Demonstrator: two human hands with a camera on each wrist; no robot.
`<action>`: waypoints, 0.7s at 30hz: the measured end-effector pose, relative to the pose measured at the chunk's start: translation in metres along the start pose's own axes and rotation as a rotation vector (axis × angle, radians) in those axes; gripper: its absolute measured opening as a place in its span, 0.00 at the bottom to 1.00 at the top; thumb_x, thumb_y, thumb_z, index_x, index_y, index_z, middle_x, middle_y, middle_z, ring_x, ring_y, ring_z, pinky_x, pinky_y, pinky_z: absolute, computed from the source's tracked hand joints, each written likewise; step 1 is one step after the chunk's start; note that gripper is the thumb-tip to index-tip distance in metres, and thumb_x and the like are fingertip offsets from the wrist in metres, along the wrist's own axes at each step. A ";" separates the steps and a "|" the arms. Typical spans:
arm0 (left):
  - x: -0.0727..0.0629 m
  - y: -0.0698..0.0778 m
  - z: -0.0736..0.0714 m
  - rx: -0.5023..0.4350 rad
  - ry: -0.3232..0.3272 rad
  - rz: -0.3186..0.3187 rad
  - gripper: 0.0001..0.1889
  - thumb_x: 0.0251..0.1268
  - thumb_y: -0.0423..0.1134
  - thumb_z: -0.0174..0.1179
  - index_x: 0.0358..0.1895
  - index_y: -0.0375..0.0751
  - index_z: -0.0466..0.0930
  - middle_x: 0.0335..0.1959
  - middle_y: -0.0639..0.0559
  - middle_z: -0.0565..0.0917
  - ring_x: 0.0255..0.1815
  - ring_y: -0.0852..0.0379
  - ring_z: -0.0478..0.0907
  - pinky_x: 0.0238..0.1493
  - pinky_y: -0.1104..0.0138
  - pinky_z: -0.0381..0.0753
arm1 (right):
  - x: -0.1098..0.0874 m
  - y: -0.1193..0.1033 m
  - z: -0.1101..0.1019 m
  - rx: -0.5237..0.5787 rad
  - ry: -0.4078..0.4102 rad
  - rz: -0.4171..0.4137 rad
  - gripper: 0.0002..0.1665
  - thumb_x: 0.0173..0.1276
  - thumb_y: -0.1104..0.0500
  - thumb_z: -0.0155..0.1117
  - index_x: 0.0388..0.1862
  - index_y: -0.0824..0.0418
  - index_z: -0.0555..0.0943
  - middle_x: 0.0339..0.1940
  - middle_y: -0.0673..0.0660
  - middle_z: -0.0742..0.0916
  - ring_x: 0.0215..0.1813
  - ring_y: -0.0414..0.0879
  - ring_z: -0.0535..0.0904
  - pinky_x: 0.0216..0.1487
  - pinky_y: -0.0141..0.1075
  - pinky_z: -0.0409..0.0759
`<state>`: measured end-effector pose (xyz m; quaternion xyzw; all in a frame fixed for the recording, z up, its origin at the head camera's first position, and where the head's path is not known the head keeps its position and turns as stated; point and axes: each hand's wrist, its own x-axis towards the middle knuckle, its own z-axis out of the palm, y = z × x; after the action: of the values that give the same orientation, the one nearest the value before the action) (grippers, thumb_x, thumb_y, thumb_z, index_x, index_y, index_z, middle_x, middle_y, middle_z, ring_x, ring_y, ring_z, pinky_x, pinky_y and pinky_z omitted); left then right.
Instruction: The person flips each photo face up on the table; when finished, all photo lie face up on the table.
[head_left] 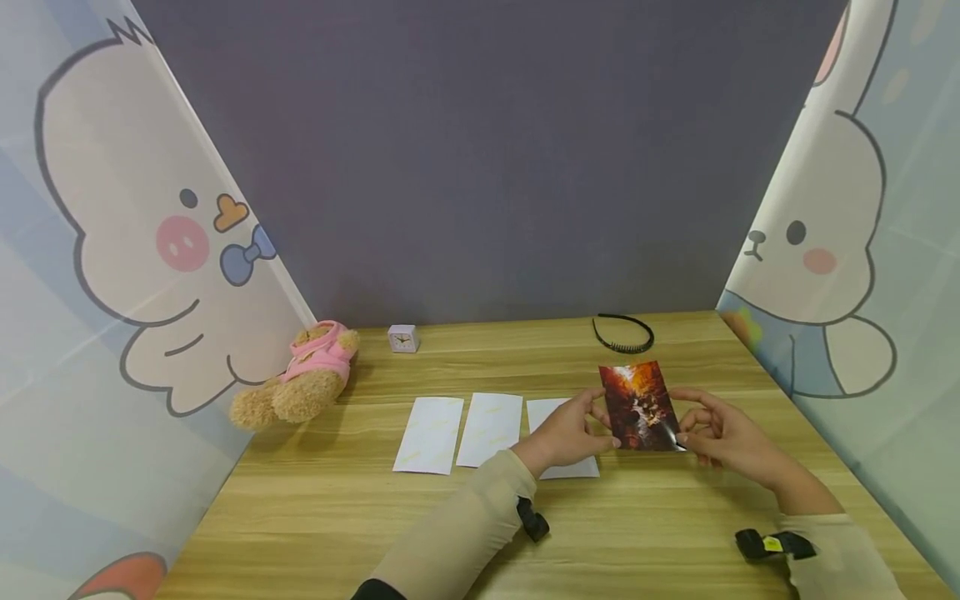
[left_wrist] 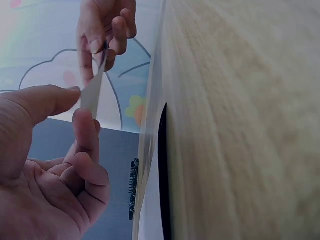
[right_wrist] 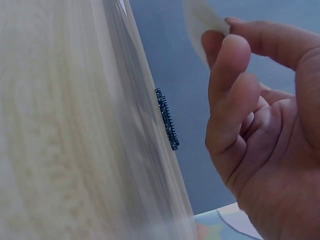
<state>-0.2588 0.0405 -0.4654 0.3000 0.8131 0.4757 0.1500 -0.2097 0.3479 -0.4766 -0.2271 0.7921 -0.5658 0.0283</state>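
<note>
A glossy photo card (head_left: 641,408) with a red, orange and dark picture is held up above the table between both hands. My left hand (head_left: 573,431) pinches its left edge between thumb and fingers. At the lower right corner, my right hand (head_left: 727,437) pinches it with thumb and forefinger. The wrist views show the card's pale back, slightly bent, in the left wrist view (left_wrist: 92,95) and the right wrist view. Three white cards lie in a row on the table: a left one (head_left: 429,435), a middle one (head_left: 490,429), and a right one (head_left: 573,468) partly hidden under my left hand.
A black toothed headband (head_left: 626,346) lies at the back right of the wooden table (head_left: 600,542). Toward the back left stands a small white clock (head_left: 403,339). A plush toy in a pink top (head_left: 318,358) leans by the left wall. A dark panel (head_left: 480,167) closes the back.
</note>
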 end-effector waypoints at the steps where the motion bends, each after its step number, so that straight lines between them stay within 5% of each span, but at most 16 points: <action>1: 0.000 0.000 0.000 0.004 -0.004 -0.007 0.44 0.69 0.44 0.73 0.83 0.49 0.57 0.50 0.58 0.81 0.24 0.63 0.75 0.24 0.67 0.75 | 0.000 0.000 0.000 0.005 -0.006 0.016 0.38 0.77 0.69 0.64 0.79 0.73 0.58 0.38 0.63 0.85 0.20 0.57 0.78 0.14 0.47 0.74; 5: 0.002 -0.001 0.002 0.030 -0.019 -0.037 0.45 0.68 0.44 0.74 0.83 0.48 0.57 0.48 0.61 0.81 0.21 0.61 0.74 0.25 0.65 0.76 | -0.001 0.001 -0.001 0.009 -0.048 0.061 0.40 0.77 0.68 0.64 0.79 0.75 0.55 0.39 0.66 0.84 0.19 0.54 0.77 0.15 0.46 0.75; 8: 0.003 0.000 0.004 0.082 -0.024 -0.061 0.46 0.67 0.47 0.75 0.83 0.48 0.58 0.45 0.65 0.82 0.33 0.65 0.79 0.45 0.64 0.82 | -0.001 0.002 -0.002 0.025 -0.073 0.094 0.40 0.77 0.67 0.64 0.78 0.75 0.55 0.39 0.66 0.84 0.20 0.51 0.77 0.16 0.45 0.76; 12: 0.003 0.002 0.005 0.123 -0.025 -0.095 0.42 0.66 0.47 0.75 0.80 0.46 0.63 0.41 0.67 0.82 0.51 0.67 0.81 0.66 0.62 0.75 | -0.001 0.004 -0.003 0.049 -0.099 0.116 0.39 0.77 0.68 0.64 0.78 0.75 0.55 0.37 0.66 0.84 0.18 0.48 0.76 0.15 0.44 0.74; 17: 0.003 0.004 0.007 0.074 -0.054 -0.138 0.42 0.66 0.42 0.76 0.79 0.43 0.64 0.39 0.64 0.83 0.27 0.58 0.84 0.43 0.68 0.82 | -0.001 0.005 -0.003 0.055 -0.142 0.138 0.40 0.78 0.67 0.64 0.78 0.76 0.54 0.34 0.70 0.84 0.16 0.42 0.73 0.13 0.40 0.72; 21: 0.002 0.005 0.008 0.053 -0.070 -0.159 0.46 0.65 0.40 0.76 0.82 0.42 0.60 0.36 0.63 0.83 0.24 0.58 0.83 0.36 0.69 0.81 | -0.001 0.007 -0.004 0.052 -0.171 0.163 0.42 0.78 0.66 0.64 0.79 0.76 0.52 0.33 0.73 0.83 0.16 0.41 0.74 0.13 0.38 0.72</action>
<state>-0.2540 0.0491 -0.4649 0.2549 0.8410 0.4297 0.2076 -0.2122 0.3541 -0.4817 -0.2087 0.7878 -0.5603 0.1476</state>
